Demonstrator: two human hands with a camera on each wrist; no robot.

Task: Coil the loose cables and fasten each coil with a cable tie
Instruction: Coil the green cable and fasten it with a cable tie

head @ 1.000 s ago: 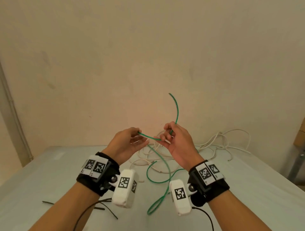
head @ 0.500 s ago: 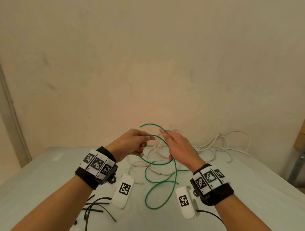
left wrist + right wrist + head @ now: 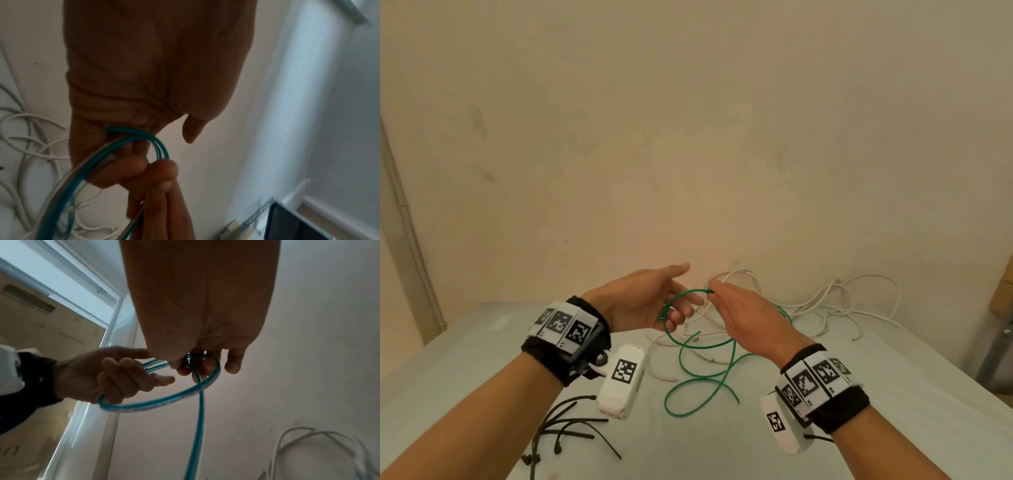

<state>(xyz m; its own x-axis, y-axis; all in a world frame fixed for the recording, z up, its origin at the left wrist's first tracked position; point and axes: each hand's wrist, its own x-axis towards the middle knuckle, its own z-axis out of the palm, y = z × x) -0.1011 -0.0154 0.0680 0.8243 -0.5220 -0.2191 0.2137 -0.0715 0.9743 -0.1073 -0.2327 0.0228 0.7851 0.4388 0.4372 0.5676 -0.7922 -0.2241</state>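
A thin green cable (image 3: 700, 346) is partly wound into a small coil held between my two hands above the table. My left hand (image 3: 674, 303) has its lower fingers curled round the coil's turns, with index finger and thumb stretched out. In the left wrist view the green turns (image 3: 162, 146) pass under those curled fingers (image 3: 131, 167). My right hand (image 3: 714, 296) pinches the cable at the top of the coil, and its wrist view shows that pinch (image 3: 193, 363) and the loop (image 3: 164, 399). The cable's loose tail (image 3: 688, 390) curls on the table below.
A tangle of white cables (image 3: 825, 301) lies at the back of the grey table (image 3: 893, 394) against the wall. Several black cable ties (image 3: 571, 428) lie near the front left, beside my left forearm. A metal frame (image 3: 1000, 346) stands at the right edge.
The green end that stood up in the air has been bent round into a coil. My right hand brought a turn to the left hand, whose index finger and thumb have spread.
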